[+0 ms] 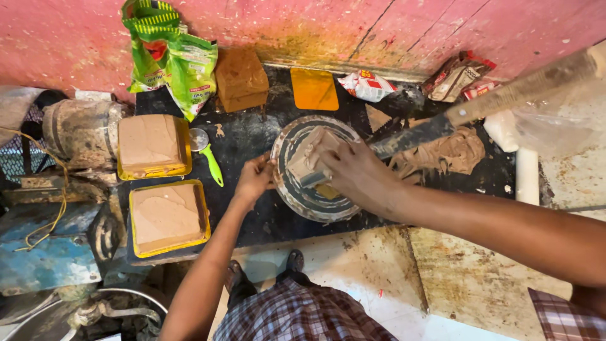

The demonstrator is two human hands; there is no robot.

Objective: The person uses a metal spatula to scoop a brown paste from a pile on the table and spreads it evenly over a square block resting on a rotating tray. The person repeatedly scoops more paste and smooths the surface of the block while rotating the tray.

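A round turntable [297,196] smeared with brown icing sits on the black worktop [252,215]. A tan frosted cake block [309,155] stands on it. My left hand [255,179] grips the turntable's left rim. My right hand [356,173] rests against the cake block, its fingers closed on a flat blade [312,179] laid against the cake's side. A long knife with a wooden handle [517,91] lies behind the hand, its dark blade pointing toward the cake.
Two yellow trays of brown slab cake [165,218] [151,144] lie at the left, a green-handled scoop [211,161] beside them. A brown block [241,79], an orange scraper [314,88], green bags [170,53], wrappers [366,85] and an icing heap [451,155] line the back.
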